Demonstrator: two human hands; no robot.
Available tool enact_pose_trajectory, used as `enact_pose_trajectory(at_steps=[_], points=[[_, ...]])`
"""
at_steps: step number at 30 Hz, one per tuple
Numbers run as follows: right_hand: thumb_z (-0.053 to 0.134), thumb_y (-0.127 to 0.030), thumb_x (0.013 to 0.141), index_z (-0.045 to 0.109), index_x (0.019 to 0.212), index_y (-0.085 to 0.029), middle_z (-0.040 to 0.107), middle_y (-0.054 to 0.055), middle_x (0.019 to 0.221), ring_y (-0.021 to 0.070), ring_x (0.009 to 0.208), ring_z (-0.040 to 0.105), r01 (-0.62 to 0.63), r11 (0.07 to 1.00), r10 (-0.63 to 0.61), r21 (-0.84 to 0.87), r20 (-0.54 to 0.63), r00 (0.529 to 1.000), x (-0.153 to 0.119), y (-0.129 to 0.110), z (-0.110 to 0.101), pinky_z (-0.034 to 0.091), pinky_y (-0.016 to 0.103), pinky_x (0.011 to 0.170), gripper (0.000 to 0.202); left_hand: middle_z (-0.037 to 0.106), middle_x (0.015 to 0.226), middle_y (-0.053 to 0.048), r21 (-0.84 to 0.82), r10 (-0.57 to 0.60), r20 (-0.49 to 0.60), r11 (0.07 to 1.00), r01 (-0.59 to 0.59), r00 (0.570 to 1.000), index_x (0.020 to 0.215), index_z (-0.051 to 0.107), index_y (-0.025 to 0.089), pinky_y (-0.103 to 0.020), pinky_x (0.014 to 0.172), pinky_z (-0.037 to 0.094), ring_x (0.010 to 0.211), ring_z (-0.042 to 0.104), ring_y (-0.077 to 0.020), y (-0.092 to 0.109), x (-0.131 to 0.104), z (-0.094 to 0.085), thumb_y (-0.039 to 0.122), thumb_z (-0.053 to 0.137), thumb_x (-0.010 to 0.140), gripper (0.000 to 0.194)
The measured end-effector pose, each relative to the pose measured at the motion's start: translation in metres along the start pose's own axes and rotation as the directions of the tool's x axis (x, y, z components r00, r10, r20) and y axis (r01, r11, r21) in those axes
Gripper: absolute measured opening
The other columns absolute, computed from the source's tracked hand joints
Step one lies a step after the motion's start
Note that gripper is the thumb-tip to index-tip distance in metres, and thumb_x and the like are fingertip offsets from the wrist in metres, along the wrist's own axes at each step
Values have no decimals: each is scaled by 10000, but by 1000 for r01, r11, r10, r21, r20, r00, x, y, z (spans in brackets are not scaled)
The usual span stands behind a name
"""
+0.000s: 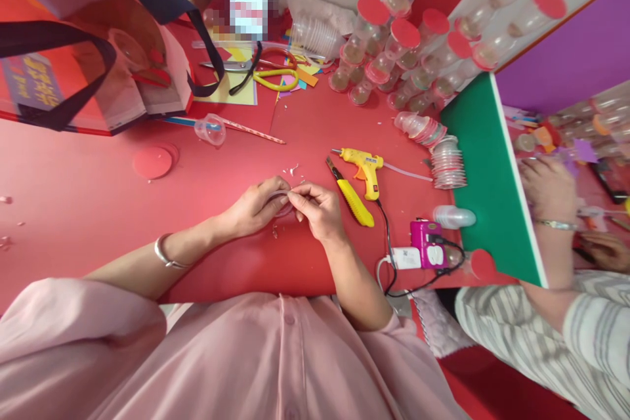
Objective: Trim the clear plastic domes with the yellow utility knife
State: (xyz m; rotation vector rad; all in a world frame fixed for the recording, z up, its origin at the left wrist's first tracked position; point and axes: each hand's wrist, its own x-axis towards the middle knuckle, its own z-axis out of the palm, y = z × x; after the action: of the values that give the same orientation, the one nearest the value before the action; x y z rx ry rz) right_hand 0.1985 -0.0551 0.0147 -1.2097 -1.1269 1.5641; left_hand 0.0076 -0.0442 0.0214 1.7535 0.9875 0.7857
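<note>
Close to my body, my left hand has its fingers curled around a small clear plastic cup. My right hand pinches the cup's rim from the other side, thumb against fingers. Most of the cup is hidden by my fingers. Small pale shavings lie just beyond my fingertips. Right of my right hand rest a yellow utility knife, blade pointing away, and a yellow glue gun with a glue stick in its back.
Stacked clear cups lean by a green divider. Cup assemblies with red discs stand behind. A purple power adapter with cables sits at right. Scissors, a loose cup, red discs and a bag lie left. A co-worker's hand is beyond the divider.
</note>
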Motion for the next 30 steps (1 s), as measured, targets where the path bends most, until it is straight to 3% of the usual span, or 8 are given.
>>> enact_pose_trajectory(at_steps=[6,12,19,25,27,30], points=[[838,-515,818,690,800,-223,540,-81,547,81,457,467,6,998,-7,57,6,1000,1,-2,3,361,232,461,328,677,890,-54,8,-9,18,1000,9,1000,965,605,178,-280,738,506,782,649,-169,-1,1,3,364,548,1038,207],[735,-639,881,751,931,-228,564,-68,631,81,448,460,-18,990,22,140,-23,1000,4,2,2,353,239,428,414,704,906,-68,-206,-136,10,969,135,991,1089,577,170,-312,755,548,818,673,-193,-2,0,5,462,576,1024,300],[819,-559,827,728,788,-212,685,-21,735,126,693,619,171,970,-187,-173,-79,979,1,-6,4,506,242,671,362,684,856,-36,-33,-81,-40,996,79,996,1005,627,162,-270,715,506,763,632,-158,1,0,4,375,615,982,215],[649,-692,917,683,865,-222,575,-65,604,89,460,466,67,994,-74,-87,-72,995,4,4,3,376,224,450,474,712,920,-72,-212,-62,0,975,60,998,1061,608,149,-298,778,542,825,675,-174,-9,1,6,393,614,999,252],[624,-662,949,717,953,-223,660,-32,705,103,527,548,124,981,-136,-151,-68,988,4,5,0,450,230,508,449,709,919,-72,-271,-71,-1,960,67,998,1071,602,148,-296,766,543,813,671,-170,-11,1,6,409,629,995,274],[635,-549,984,753,1123,-238,765,41,1008,158,850,704,309,886,-340,-346,-31,940,1,-1,-6,574,276,787,361,690,877,-53,-271,-80,0,960,77,997,1064,611,149,-283,726,529,759,645,-156,-11,1,6,413,640,988,276]])
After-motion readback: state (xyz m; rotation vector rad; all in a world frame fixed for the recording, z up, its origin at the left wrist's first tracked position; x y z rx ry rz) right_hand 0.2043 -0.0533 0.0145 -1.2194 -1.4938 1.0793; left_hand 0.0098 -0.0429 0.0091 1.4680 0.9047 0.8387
